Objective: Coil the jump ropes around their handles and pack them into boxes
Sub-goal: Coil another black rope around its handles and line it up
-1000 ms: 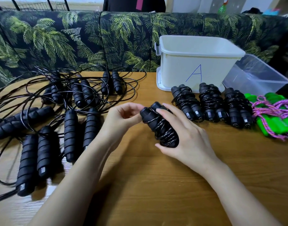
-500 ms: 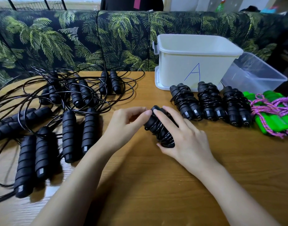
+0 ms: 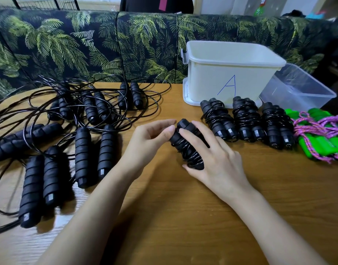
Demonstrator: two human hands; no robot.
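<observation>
A black jump rope bundle (image 3: 185, 148), cord wound round its two handles, lies tilted at the table's middle. My right hand (image 3: 216, 159) wraps over it, thumb under its near end. My left hand (image 3: 153, 138) pinches the bundle's far end with its fingertips. Three coiled black bundles (image 3: 246, 121) stand in a row in front of the white box marked A (image 3: 229, 73). Several uncoiled black ropes (image 3: 82, 131) lie tangled on the left.
A clear plastic box (image 3: 302, 88) sits tilted to the right of the white box. Green-handled ropes with pink cord (image 3: 323, 134) lie at the right edge. A leaf-patterned sofa (image 3: 107, 46) runs behind the wooden table (image 3: 183, 217).
Both hands lowered the bundle toward the table. My left fingers closed in on its far end; my right hand slid over the top of it.
</observation>
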